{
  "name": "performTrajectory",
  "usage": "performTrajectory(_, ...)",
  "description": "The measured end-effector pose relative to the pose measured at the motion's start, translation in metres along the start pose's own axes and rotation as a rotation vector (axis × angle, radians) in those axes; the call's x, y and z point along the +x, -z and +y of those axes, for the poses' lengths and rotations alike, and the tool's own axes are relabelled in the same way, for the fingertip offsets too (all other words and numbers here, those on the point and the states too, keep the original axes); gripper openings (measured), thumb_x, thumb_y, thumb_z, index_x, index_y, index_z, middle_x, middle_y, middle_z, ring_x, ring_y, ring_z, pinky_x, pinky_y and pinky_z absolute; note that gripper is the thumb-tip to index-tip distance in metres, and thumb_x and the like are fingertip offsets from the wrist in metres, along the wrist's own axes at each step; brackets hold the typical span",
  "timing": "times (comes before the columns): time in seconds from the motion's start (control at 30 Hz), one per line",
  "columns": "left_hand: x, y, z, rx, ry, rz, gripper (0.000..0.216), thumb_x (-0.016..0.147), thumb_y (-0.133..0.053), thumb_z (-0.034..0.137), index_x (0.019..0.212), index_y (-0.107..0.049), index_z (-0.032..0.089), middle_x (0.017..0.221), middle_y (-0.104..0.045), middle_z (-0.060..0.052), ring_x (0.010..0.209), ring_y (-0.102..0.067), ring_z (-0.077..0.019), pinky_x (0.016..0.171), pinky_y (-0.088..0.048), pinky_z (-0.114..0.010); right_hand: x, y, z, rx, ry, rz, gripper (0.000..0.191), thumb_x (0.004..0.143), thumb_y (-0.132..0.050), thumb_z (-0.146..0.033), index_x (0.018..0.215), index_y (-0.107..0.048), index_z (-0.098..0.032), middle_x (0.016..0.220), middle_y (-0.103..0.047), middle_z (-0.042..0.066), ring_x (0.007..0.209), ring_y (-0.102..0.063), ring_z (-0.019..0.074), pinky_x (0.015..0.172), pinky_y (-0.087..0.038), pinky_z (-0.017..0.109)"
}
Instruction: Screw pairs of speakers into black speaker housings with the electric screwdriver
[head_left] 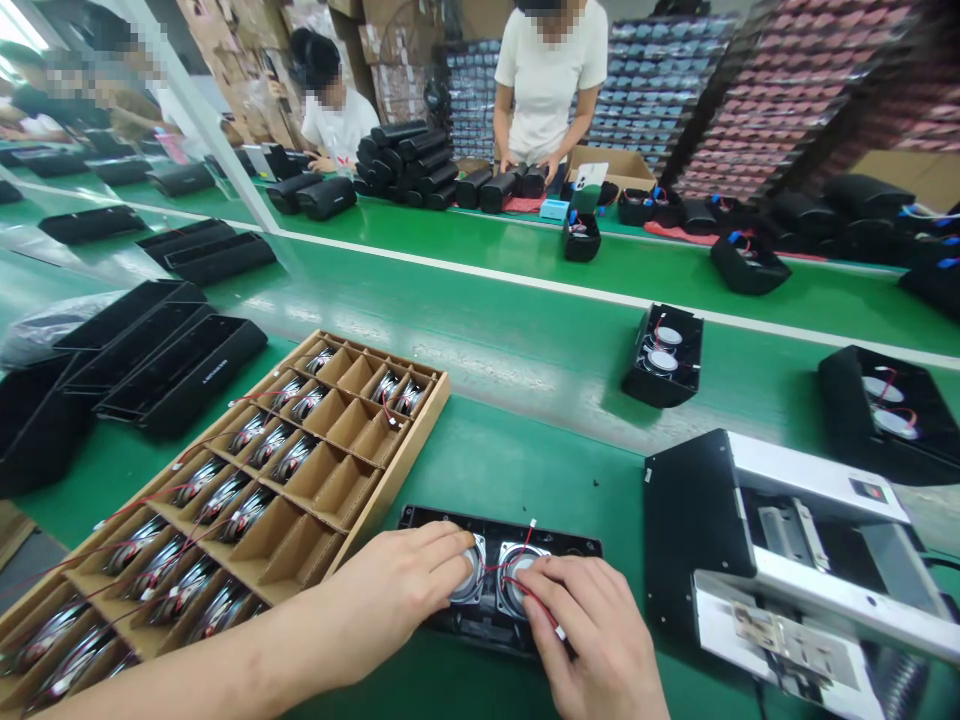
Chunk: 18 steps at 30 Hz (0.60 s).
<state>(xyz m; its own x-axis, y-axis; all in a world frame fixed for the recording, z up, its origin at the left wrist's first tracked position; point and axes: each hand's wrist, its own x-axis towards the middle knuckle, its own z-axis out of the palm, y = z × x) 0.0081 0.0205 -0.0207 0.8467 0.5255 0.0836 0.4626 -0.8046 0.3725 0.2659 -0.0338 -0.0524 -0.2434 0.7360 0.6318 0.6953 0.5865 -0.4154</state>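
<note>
A black speaker panel lies on the green table in front of me, with two speaker drivers seated side by side in it. My left hand has its fingers curled over the left speaker driver, covering much of it. On the right speaker driver, my right hand rests with bent fingers and thumb at its edge. Thin red wires with white plugs run over the drivers, and one plug end hangs beside my right fingers.
A divided cardboard tray with several drivers stands at left. Black housings pile behind it. A silver-and-black machine sits at right. Beyond, housings with drivers stand on the green conveyor; co-workers are across it.
</note>
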Motion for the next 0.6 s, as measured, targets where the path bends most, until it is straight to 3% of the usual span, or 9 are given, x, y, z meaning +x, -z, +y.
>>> performTrajectory(0.33,-0.002,-0.001,-0.002,0.001,-0.019,0.017,0.022,0.101,-0.051,0.006,0.118,-0.062,0.017,0.131,-0.072,-0.011,0.122,-0.069,-0.0255,0.108,-0.06,-0.04,-0.003,0.0,0.001,-0.027,0.004,-0.004,0.018,0.098,-0.062,-0.012,0.107,-0.076,-0.018,0.101,-0.074,0.004,0.096,-0.064,0.0149,0.091,-0.048,0.031)
performTrajectory(0.43,-0.002,-0.004,-0.003,-0.013,0.005,-0.022,0.024,0.099,-0.057,0.006,0.12,-0.06,0.018,0.136,-0.07,-0.01,0.126,-0.067,-0.0262,0.111,-0.058,-0.042,0.0,0.002,0.001,-0.041,0.007,-0.025,0.016,0.102,-0.062,-0.025,0.109,-0.075,-0.019,0.102,-0.074,0.005,0.095,-0.066,0.0165,0.087,-0.05,0.032)
performTrajectory(0.6,-0.005,0.003,-0.001,0.019,0.084,-0.088,0.048,0.089,-0.071,0.006,0.132,-0.058,0.022,0.145,-0.065,-0.01,0.131,-0.066,-0.0292,0.11,-0.06,-0.044,-0.003,0.022,0.001,-0.146,0.177,-0.149,0.055,0.102,-0.059,-0.056,0.134,-0.065,-0.011,0.117,-0.078,0.009,0.108,-0.072,0.023,0.104,-0.056,0.042)
